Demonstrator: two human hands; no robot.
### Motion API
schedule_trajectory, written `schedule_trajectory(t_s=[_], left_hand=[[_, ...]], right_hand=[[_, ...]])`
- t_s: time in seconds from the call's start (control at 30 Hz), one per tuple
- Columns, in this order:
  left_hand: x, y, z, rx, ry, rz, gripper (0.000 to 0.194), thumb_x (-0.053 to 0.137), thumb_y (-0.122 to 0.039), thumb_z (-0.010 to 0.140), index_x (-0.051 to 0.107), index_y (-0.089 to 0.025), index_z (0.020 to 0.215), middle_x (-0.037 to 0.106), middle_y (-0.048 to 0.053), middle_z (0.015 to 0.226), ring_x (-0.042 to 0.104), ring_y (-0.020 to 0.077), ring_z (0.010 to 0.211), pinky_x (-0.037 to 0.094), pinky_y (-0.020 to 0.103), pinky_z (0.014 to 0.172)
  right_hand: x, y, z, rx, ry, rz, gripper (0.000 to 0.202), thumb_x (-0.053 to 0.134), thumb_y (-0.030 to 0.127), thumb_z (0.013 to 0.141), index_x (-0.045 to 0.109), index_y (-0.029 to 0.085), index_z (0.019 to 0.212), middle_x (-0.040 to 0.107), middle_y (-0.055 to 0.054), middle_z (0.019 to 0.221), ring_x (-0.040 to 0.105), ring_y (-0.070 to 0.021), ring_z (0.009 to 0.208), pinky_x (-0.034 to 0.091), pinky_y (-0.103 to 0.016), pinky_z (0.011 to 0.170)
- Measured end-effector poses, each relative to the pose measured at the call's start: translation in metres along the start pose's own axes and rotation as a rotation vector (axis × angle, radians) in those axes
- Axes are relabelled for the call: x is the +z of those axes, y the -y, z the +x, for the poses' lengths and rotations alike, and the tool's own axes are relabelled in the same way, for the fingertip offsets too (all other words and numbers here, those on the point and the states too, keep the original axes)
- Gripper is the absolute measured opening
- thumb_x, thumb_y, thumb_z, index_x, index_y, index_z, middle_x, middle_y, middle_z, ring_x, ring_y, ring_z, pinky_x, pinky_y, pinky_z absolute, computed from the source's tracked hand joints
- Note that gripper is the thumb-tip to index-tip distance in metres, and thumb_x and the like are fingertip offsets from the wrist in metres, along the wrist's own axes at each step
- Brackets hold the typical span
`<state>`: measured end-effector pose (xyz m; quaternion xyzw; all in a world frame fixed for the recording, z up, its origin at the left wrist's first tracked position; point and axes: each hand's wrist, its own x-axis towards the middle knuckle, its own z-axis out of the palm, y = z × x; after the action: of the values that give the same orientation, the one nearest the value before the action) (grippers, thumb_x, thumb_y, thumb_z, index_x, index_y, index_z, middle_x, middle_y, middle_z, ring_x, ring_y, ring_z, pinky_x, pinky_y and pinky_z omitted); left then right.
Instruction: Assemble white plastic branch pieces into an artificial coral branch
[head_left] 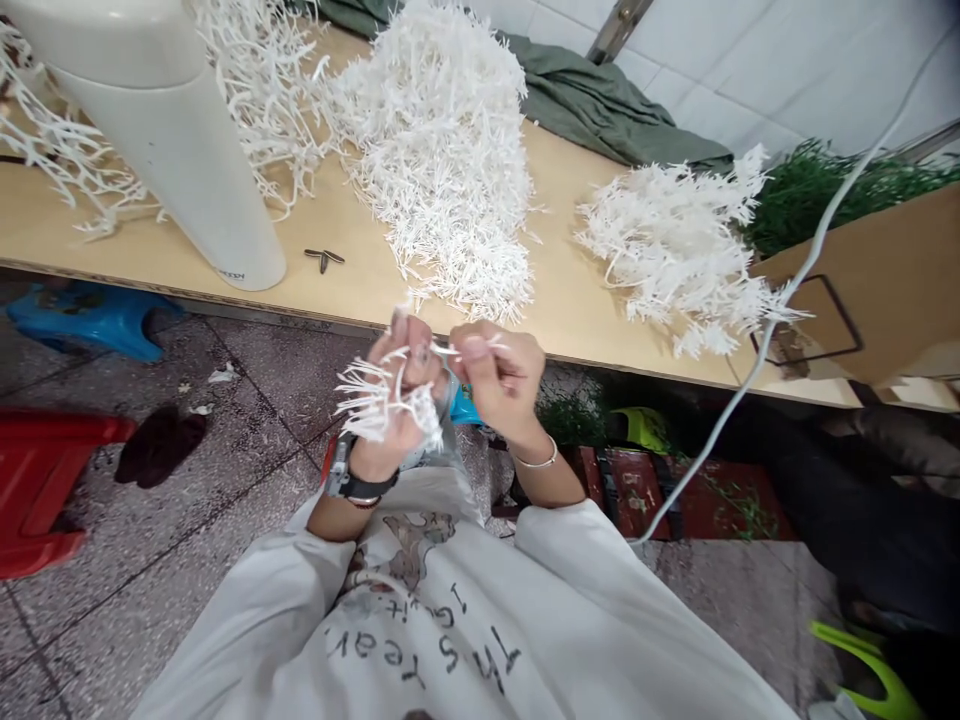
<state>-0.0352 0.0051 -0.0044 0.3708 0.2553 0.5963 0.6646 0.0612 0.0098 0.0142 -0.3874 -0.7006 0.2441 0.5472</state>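
My left hand (390,440), with a watch on its wrist, is closed around a white branching plastic sprig (364,395) whose fringed tips hang over the palm. My right hand (504,385) pinches a thin white stem (444,350) that runs across from the left hand. Both hands are just off the table's near edge, above my lap. Beyond them on the tabletop lies a tall heap of white fringed sprigs (457,170). A smaller pile of similar sprigs (667,250) is to its right, and looser, barer white branches (255,100) lie to its left.
A white bottle (172,150) stands on the table (337,290) beside several sunflower seeds (324,258). A pale cable (750,370) crosses the right side. Green foliage (825,195) sits behind a cardboard box (900,270). Red (45,480) and blue (97,320) stools are at left.
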Motion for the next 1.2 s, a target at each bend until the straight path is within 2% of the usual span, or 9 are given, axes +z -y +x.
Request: schedule_trajectory(t_s=[0.13,0.27,0.33,0.5,0.6,0.7,0.83,1.0,1.2], left_hand=[[0.004,-0.003,0.000,-0.105,0.100,-0.288,0.046,0.062,-0.050,0.077,0.030,-0.022,0.061,0.014,-0.007,0.051,0.011,0.0087,0.040,0.018,0.023,0.034],[-0.017,-0.017,0.012,0.142,-0.047,-0.286,0.042,0.063,-0.049,0.077,0.035,-0.023,0.062,0.011,-0.006,0.053,0.009,0.0109,0.045,0.020,0.025,0.039],[-0.024,-0.020,0.019,0.154,-0.080,-0.234,0.038,0.061,-0.048,0.079,0.039,-0.023,0.062,0.014,-0.005,0.053,0.010,0.0113,0.046,0.022,0.026,0.041],[-0.013,-0.005,0.023,0.259,-0.171,-0.165,0.028,0.063,-0.046,0.080,0.052,-0.022,0.071,0.040,-0.002,0.068,0.027,0.0090,0.051,0.027,0.024,0.046],[-0.002,0.005,0.021,0.341,-0.220,-0.069,0.021,0.059,-0.040,0.085,0.055,-0.022,0.075,0.045,-0.001,0.075,0.033,0.0081,0.055,0.027,0.023,0.046],[0.001,0.009,0.019,0.353,-0.231,0.026,0.023,0.054,-0.040,0.088,0.053,-0.021,0.074,0.041,-0.003,0.067,0.032,0.0079,0.052,0.028,0.022,0.047],[-0.002,0.009,0.018,0.362,-0.234,0.226,0.024,0.050,-0.042,0.090,0.054,-0.022,0.077,0.048,-0.002,0.070,0.045,0.0097,0.061,0.039,0.023,0.059],[-0.008,0.009,0.020,0.444,-0.160,0.498,0.030,0.049,-0.043,0.089,0.061,-0.019,0.076,0.053,0.005,0.105,0.053,0.0161,0.099,0.041,0.029,0.093],[-0.018,0.007,0.019,0.065,0.347,0.333,0.042,0.047,-0.057,0.084,0.066,-0.021,0.097,0.064,0.007,0.103,0.056,0.0233,0.108,0.046,0.035,0.093]], right_hand=[[-0.018,0.003,0.005,-0.042,-0.526,0.163,0.041,0.040,0.052,0.090,0.037,0.023,0.061,0.018,0.006,0.050,0.018,-0.0079,0.040,0.027,-0.028,0.043],[-0.063,0.003,0.027,-0.312,-0.857,0.008,0.035,0.036,0.046,0.093,0.045,0.026,0.065,0.024,0.003,0.058,0.025,-0.0110,0.045,0.028,-0.030,0.049],[-0.074,-0.012,0.037,-0.245,-0.758,-0.263,0.026,0.040,0.046,0.091,0.050,0.028,0.075,0.040,0.000,0.068,0.041,-0.0153,0.057,0.036,-0.034,0.058],[-0.061,-0.055,0.040,0.126,-0.064,-0.787,0.043,0.047,0.052,0.085,0.048,0.020,0.113,0.052,-0.015,0.117,0.049,-0.0297,0.108,0.037,-0.053,0.092],[-0.046,-0.044,0.025,0.084,-0.095,-0.577,0.035,0.038,0.048,0.091,0.049,0.021,0.111,0.054,-0.012,0.115,0.053,-0.0221,0.102,0.041,-0.043,0.090],[-0.035,-0.014,0.006,-0.016,0.070,-0.259,0.043,0.028,0.056,0.092,0.053,0.022,0.094,0.059,-0.005,0.088,0.054,-0.0163,0.080,0.043,-0.034,0.075],[-0.027,0.007,-0.008,-0.140,0.279,-0.383,0.041,0.052,0.060,0.081,0.052,0.020,0.088,0.059,-0.004,0.081,0.050,-0.0157,0.072,0.038,-0.032,0.070],[-0.026,0.000,-0.013,-0.126,0.244,-0.380,0.028,0.046,0.030,0.092,0.044,0.020,0.066,0.041,0.003,0.057,0.037,-0.0097,0.054,0.030,-0.026,0.056],[-0.024,0.000,-0.023,0.065,-0.066,-0.207,0.048,0.037,0.036,0.095,0.030,0.018,0.051,0.028,0.005,0.046,0.026,-0.0054,0.043,0.020,-0.025,0.045]])
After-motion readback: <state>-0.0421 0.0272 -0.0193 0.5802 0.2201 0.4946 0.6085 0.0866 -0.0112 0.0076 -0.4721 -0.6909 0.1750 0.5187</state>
